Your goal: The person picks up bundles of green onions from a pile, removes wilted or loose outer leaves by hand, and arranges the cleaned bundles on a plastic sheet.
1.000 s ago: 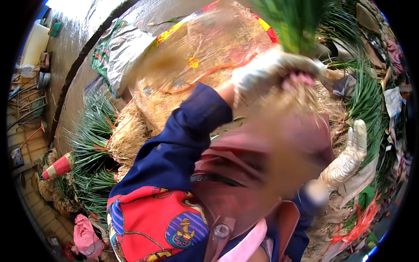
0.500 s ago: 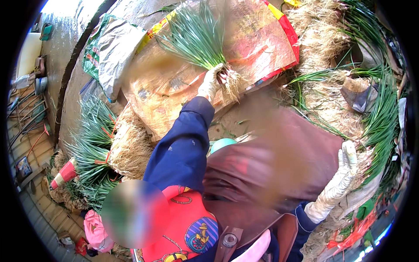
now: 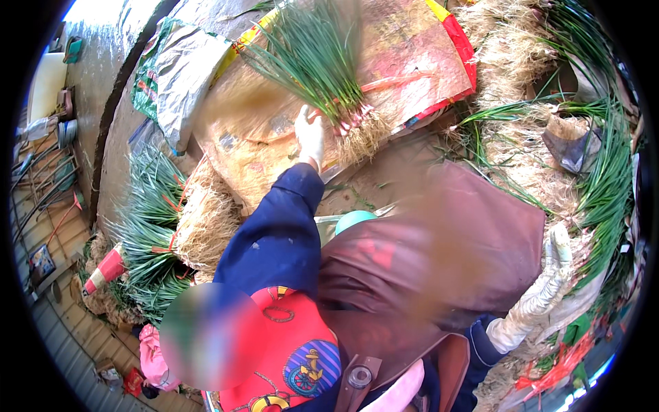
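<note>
A loose bunch of scallions point(image 3: 319, 58), with green leaves, pinkish bulbs and pale roots, lies on an orange-tan plastic sack point(image 3: 264, 154) in front of me. Just left of its bulbs is my left hand point(image 3: 310, 136) in a white glove, apart from the stems and holding nothing, its fingers somewhat curled but open. My right hand point(image 3: 535, 302), gloved too, is at the right beside my brown apron point(image 3: 494, 220). Its fingers are stretched out and nothing is in them. Close by that hand runs a long pile of scallions with roots point(image 3: 522, 158).
At the left lie bunches of scallions point(image 3: 147, 237) tied with orange bands. A white and green sack point(image 3: 182, 72) is at the upper left. A turquoise round object point(image 3: 355, 220) sits by my apron. Orange-red netting point(image 3: 566, 367) lies at the lower right.
My left hand has let go of the scallions and drawn back to the left. The bunch now rests on the sack, its leaves and roots more spread. My right hand has hardly moved.
</note>
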The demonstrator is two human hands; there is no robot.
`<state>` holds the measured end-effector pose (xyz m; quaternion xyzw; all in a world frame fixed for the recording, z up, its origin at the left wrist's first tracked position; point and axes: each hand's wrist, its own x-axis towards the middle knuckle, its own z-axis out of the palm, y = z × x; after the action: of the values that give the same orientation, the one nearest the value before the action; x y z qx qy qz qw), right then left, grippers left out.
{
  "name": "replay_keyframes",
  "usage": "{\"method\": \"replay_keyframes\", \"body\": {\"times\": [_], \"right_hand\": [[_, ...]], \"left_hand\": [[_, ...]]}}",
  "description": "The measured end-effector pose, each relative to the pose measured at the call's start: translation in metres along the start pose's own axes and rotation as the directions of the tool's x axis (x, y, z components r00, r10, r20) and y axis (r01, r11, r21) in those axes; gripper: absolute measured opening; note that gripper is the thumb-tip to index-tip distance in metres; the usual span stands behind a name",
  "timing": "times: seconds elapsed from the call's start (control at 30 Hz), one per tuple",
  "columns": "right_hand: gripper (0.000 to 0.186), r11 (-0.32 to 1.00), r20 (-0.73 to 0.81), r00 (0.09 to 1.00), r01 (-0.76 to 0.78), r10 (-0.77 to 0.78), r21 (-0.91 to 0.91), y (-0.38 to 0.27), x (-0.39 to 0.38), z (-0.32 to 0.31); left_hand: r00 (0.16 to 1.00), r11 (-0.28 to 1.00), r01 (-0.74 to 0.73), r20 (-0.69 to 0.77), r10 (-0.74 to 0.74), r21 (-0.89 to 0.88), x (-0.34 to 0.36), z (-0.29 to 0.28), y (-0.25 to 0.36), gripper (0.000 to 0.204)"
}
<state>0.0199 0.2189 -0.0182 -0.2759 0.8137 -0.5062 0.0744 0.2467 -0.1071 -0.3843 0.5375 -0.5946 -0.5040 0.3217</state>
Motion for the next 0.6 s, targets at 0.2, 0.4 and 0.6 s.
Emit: {"method": "replay_keyframes", "body": {"times": [0.2,0.4,0.6], "right_hand": [[0.056,0.990,-0.006,0.999,0.049,-0.050,-0.133,-0.014,-0.005,-0.009],[0.049,0.983,-0.229,0.972,-0.082,0.043,-0.163,-0.010,-0.022,-0.078],[0.048,0.952,-0.404,0.910,-0.200,0.094,-0.230,0.015,-0.050,-0.141]], "left_hand": [[0.569,0.187,-0.813,0.683,0.458,0.552,-0.026,0.040,0.028,0.061],[0.699,0.435,-0.702,0.664,0.266,0.564,-0.014,0.034,0.015,0.057],[0.670,0.843,-0.466,0.729,0.138,0.269,-0.036,0.135,0.091,0.026]]}}
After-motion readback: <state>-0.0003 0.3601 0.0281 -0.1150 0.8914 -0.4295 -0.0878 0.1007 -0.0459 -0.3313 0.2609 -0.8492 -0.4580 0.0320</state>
